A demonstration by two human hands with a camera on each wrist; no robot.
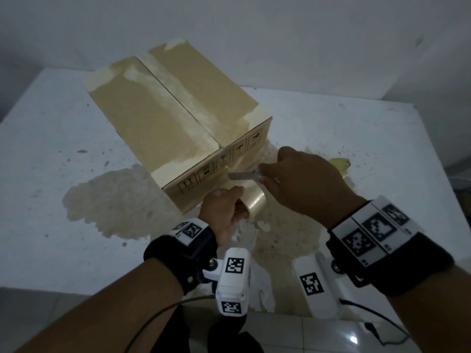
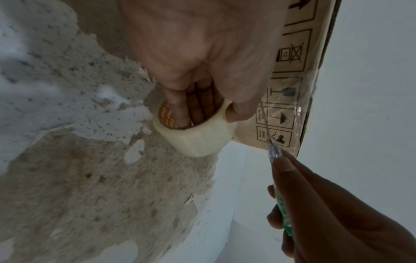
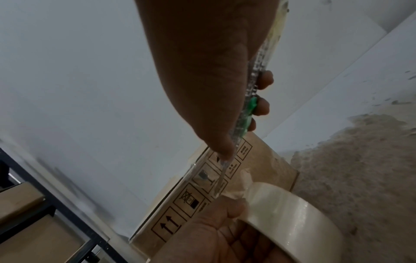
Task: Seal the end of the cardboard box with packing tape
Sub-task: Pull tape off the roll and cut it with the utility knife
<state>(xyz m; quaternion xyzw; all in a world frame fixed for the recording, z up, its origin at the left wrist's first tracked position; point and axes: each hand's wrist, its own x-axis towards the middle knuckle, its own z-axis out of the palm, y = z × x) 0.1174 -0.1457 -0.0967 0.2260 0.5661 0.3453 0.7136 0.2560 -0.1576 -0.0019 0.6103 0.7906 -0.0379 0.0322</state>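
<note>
A cardboard box (image 1: 178, 118) lies on the white table (image 1: 51, 174), its top seam covered with clear tape. The near end face with printed handling symbols (image 2: 290, 53) faces me. My left hand (image 1: 224, 205) grips a roll of clear packing tape (image 1: 254, 200), fingers through its core (image 2: 193, 110). A strip of tape runs from the roll up onto the end face. My right hand (image 1: 280, 174) holds a green-handled utility knife (image 2: 282, 210), and its blade (image 1: 242, 175) meets the tape strip just in front of the box (image 3: 258, 169).
A large patch of peeled paint (image 1: 114, 200) spreads over the table under and around the hands. A yellowish object (image 1: 341, 164) lies behind my right hand. The table's front edge (image 1: 76, 289) is close to me. A dark-framed shelf (image 3: 45, 204) stands off to one side.
</note>
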